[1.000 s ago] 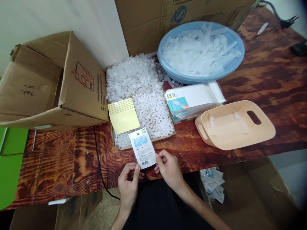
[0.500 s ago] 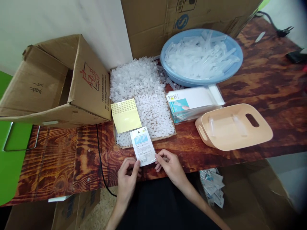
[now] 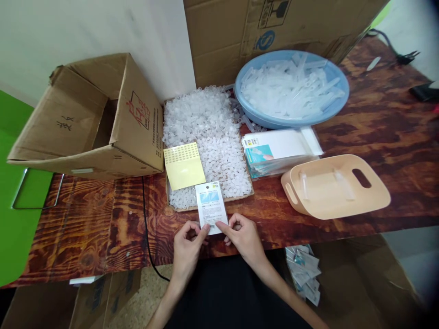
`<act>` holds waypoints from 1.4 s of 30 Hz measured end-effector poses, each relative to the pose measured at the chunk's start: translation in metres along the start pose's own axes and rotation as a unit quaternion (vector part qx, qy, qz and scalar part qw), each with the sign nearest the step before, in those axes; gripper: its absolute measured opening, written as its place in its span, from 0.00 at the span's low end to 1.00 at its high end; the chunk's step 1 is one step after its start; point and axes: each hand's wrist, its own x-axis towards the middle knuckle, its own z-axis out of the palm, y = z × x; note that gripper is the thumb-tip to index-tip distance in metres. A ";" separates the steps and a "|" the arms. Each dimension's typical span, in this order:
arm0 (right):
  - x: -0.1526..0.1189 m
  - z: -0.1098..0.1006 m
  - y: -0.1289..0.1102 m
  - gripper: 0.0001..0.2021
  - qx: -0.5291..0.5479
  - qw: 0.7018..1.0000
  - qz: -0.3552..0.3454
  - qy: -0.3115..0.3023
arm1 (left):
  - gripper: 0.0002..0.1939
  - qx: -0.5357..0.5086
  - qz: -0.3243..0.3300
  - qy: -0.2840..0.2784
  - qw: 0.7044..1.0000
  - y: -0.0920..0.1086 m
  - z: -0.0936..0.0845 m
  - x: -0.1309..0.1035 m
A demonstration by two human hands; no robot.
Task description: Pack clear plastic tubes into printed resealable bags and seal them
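A white printed packet [image 3: 211,205] with a blue picture and a hang hole stands out over the front edge of a tray of small clear plastic pieces [image 3: 222,160]. My left hand [image 3: 188,244] pinches its lower left corner, thumb on the front. At the lower right, my right hand [image 3: 244,237] holds the same packet, its thumb lying across the bottom. A yellow sticker sheet [image 3: 184,169] rests on the tray's pieces just behind the packet.
An open cardboard box [image 3: 137,123] stands at the left. Behind are a blue basin [image 3: 254,118] of clear tubes and stacked packets [image 3: 277,151]. A beige basket [image 3: 373,196] holding a few clear pieces is at the right. More packets [image 3: 303,269] lie below the table edge.
The packet has turned more upright in the view and moved slightly right. My right thumb has slid inward over its lower edge, and my left hand has shifted right. The camera view has shifted slightly.
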 end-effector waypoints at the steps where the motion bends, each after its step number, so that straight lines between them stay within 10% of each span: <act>1: 0.000 0.001 0.000 0.25 -0.009 1.000 0.000 0.011 | 0.18 0.005 0.010 -0.001 1.000 0.001 0.000 -0.001; 13: 0.006 -0.004 0.007 0.26 0.078 0.996 -0.018 0.036 | 0.17 0.009 0.005 0.049 0.999 -0.012 -0.014 -0.001; 20: 0.010 -0.004 -0.002 0.24 0.114 0.991 -0.007 -0.069 | 0.16 0.000 0.035 0.026 0.999 -0.012 -0.039 0.007; 25: 0.012 0.010 -0.013 0.21 0.145 0.976 0.009 -0.161 | 0.16 0.025 0.056 0.014 0.998 -0.007 -0.033 0.002; 42: 0.014 -0.003 -0.027 0.15 0.228 0.959 -0.004 -0.166 | 0.15 0.100 0.192 -0.073 0.973 0.019 -0.024 0.002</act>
